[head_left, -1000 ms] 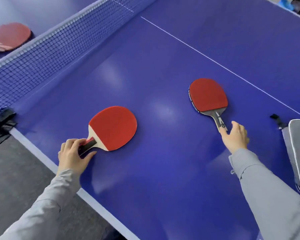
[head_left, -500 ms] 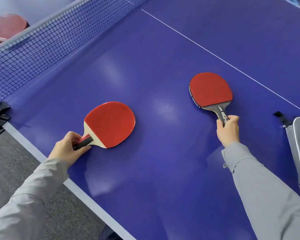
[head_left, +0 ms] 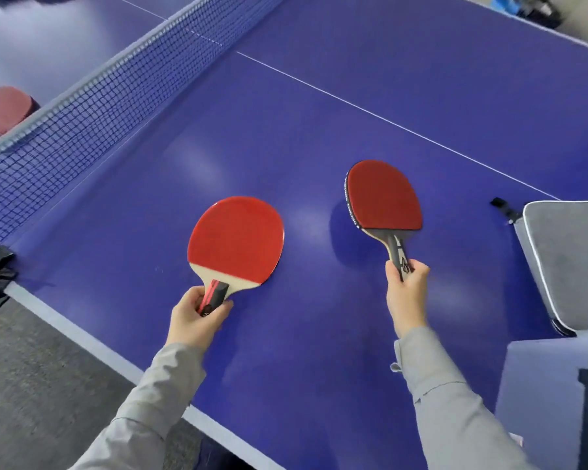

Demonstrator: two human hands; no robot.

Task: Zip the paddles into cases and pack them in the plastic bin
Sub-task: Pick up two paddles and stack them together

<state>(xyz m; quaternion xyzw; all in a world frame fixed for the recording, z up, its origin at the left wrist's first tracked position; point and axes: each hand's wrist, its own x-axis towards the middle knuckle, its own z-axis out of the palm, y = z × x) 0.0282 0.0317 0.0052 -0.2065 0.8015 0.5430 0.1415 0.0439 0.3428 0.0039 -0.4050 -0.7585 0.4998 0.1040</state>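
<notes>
Right paddle (head_left: 384, 198) now seemingly aloft, left paddle (head_left: 235, 239) nearer; lettering (head_left: 349, 205) unreadable

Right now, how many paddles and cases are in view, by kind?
Paddles: 3 (short-handled paddle in left hand, black-handled paddle in right hand, far paddle beyond the net)
Cases: 1 (grey case, at the table's right)
Total: 4

nothing i can read; the white lettering along the edge of my right paddle (head_left: 384, 198) is too small.
</notes>
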